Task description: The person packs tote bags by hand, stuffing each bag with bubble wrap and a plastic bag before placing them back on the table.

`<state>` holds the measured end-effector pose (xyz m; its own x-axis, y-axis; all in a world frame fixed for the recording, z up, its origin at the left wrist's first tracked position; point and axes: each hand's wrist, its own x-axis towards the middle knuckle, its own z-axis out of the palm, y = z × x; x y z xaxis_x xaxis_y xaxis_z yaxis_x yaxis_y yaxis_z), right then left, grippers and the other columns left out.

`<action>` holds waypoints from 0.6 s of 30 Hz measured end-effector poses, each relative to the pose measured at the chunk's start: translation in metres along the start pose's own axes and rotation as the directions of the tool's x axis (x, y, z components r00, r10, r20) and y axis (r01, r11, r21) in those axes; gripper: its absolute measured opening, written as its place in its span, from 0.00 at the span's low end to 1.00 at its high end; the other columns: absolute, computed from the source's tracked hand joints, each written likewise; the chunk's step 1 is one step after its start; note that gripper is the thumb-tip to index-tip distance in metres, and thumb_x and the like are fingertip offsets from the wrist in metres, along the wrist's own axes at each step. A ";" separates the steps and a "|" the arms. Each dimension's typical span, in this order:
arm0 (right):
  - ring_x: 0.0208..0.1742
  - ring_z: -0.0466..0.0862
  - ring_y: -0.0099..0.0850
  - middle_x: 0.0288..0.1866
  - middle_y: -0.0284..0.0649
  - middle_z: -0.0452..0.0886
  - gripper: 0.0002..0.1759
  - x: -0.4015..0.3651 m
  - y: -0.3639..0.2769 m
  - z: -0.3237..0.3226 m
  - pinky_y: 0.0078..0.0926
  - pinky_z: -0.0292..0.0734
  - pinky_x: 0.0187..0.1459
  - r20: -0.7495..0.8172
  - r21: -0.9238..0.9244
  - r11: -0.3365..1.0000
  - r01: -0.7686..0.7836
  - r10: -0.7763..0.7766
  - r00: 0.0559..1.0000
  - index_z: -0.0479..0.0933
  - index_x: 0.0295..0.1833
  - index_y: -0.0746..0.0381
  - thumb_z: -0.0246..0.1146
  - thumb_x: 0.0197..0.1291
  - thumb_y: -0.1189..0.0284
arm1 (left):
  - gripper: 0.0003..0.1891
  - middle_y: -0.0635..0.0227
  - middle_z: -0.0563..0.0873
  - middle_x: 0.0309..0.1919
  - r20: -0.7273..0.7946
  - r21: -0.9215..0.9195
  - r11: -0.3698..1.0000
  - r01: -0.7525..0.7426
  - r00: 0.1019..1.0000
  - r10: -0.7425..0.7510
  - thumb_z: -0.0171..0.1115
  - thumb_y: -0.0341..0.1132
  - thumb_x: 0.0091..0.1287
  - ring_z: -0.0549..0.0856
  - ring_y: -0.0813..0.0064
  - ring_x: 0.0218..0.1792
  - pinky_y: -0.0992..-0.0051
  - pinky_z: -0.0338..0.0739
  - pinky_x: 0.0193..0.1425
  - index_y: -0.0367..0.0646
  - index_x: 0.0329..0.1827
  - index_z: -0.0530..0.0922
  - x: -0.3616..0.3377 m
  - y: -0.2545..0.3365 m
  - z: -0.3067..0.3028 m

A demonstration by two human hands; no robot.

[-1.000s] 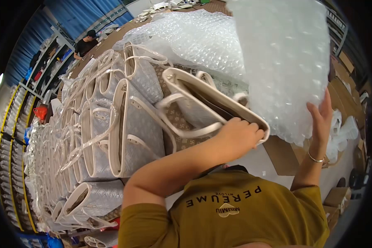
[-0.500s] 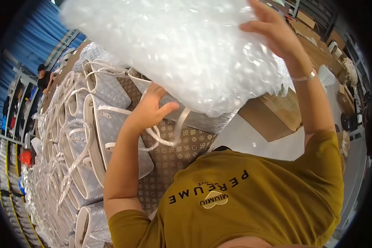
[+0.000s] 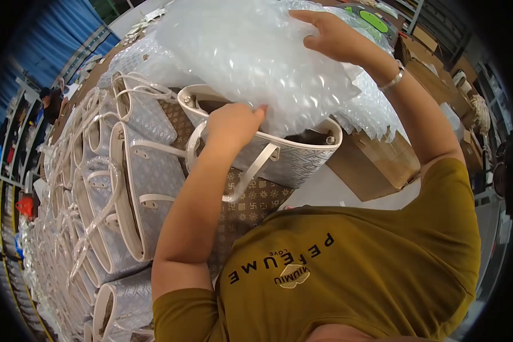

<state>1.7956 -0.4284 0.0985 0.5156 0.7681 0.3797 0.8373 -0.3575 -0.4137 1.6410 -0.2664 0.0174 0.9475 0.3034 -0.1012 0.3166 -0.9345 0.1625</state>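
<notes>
A light grey patterned tote bag (image 3: pixel 293 162) with cream trim and handles stands in front of me, its mouth open. A big crumpled piece of clear bubble wrap (image 3: pixel 256 68) rises out of the mouth, its lower end inside the bag. My left hand (image 3: pixel 233 125) is closed at the near rim, thumb against the lower part of the wrap; its fingertips are hidden. Higher up, my right hand (image 3: pixel 336 37) grips the far right side of the wrap, index finger stretched along it.
Many similar tote bags (image 3: pixel 154 154) crowd the left of the brown patterned table surface (image 3: pixel 256 199). More bubble wrap (image 3: pixel 376 102) lies behind the bag. A cardboard box (image 3: pixel 376 165) stands to the right. Another person (image 3: pixel 51 105) is at the far left, near shelves.
The bubble wrap has come down into the tote bag, whose mouth now shows more openly. My right hand has moved left onto the wrap; my left hand has shifted right to the rim.
</notes>
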 end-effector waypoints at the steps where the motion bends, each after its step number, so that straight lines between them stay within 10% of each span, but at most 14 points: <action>1: 0.48 0.78 0.33 0.54 0.48 0.75 0.32 -0.004 -0.012 0.001 0.25 0.70 0.51 -0.078 -0.035 0.980 0.195 -0.197 0.977 0.63 0.63 0.64 0.55 0.47 0.79 | 0.24 0.52 0.82 0.36 0.003 0.000 1.000 0.008 1.000 -0.008 0.44 0.51 0.65 0.81 0.57 0.41 0.65 0.73 0.46 0.38 0.39 0.80 0.006 -0.006 0.006; 4: 0.44 0.78 0.40 0.51 0.52 0.75 0.31 -0.024 -0.055 0.000 0.31 0.72 0.48 -0.059 -0.231 0.905 0.357 -0.379 0.923 0.65 0.62 0.62 0.54 0.47 0.79 | 0.23 0.54 0.82 0.40 0.037 0.048 0.953 -0.300 0.954 0.299 0.43 0.50 0.65 0.81 0.58 0.43 0.64 0.73 0.48 0.41 0.40 0.81 0.022 -0.027 0.020; 6: 0.42 0.78 0.43 0.48 0.52 0.76 0.31 -0.031 -0.068 -0.002 0.33 0.72 0.46 -0.015 -0.190 0.930 0.314 -0.322 0.947 0.65 0.61 0.61 0.54 0.46 0.80 | 0.21 0.55 0.82 0.42 0.319 0.013 0.951 -0.308 0.903 0.288 0.45 0.49 0.64 0.81 0.59 0.44 0.65 0.73 0.50 0.44 0.41 0.81 -0.013 -0.028 -0.012; 8: 0.40 0.77 0.45 0.46 0.52 0.76 0.31 -0.035 -0.069 -0.001 0.34 0.72 0.45 -0.017 -0.169 0.948 0.270 -0.277 0.961 0.65 0.61 0.60 0.54 0.46 0.80 | 0.18 0.55 0.82 0.42 0.432 -0.305 0.901 -0.308 0.799 0.419 0.47 0.46 0.64 0.80 0.58 0.45 0.64 0.72 0.50 0.45 0.42 0.81 -0.044 -0.032 -0.043; 13: 0.33 0.76 0.36 0.36 0.48 0.75 0.33 -0.049 -0.075 0.012 0.33 0.72 0.39 0.038 0.003 0.972 0.233 -0.233 0.972 0.62 0.63 0.59 0.54 0.46 0.79 | 0.16 0.54 0.81 0.42 0.439 -0.258 0.960 -0.113 0.871 0.220 0.50 0.43 0.62 0.79 0.56 0.45 0.63 0.71 0.51 0.42 0.44 0.79 -0.064 -0.015 -0.026; 15: 0.31 0.75 0.31 0.32 0.44 0.74 0.35 -0.045 -0.094 0.011 0.31 0.72 0.37 0.121 0.344 0.921 0.185 -0.239 0.964 0.61 0.64 0.59 0.55 0.44 0.79 | 0.12 0.58 0.82 0.41 -0.387 -0.328 0.790 -0.517 0.837 0.387 0.56 0.36 0.57 0.79 0.58 0.44 0.65 0.71 0.50 0.41 0.42 0.78 -0.058 -0.004 0.003; 18: 0.37 0.75 0.26 0.38 0.38 0.76 0.35 -0.038 -0.078 0.009 0.26 0.71 0.42 0.229 0.528 0.849 0.026 -0.172 0.958 0.61 0.63 0.62 0.58 0.42 0.78 | 0.15 0.55 0.80 0.44 -0.254 -0.238 0.913 -0.331 0.929 0.271 0.58 0.38 0.55 0.78 0.57 0.47 0.64 0.70 0.51 0.41 0.43 0.78 -0.047 -0.003 0.007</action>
<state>1.7093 -0.4254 0.1085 0.3080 0.9192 0.2455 0.6282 -0.0027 -0.7780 1.5955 -0.2790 0.0147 0.9770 0.0762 0.1990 -0.0138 -0.9094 0.4158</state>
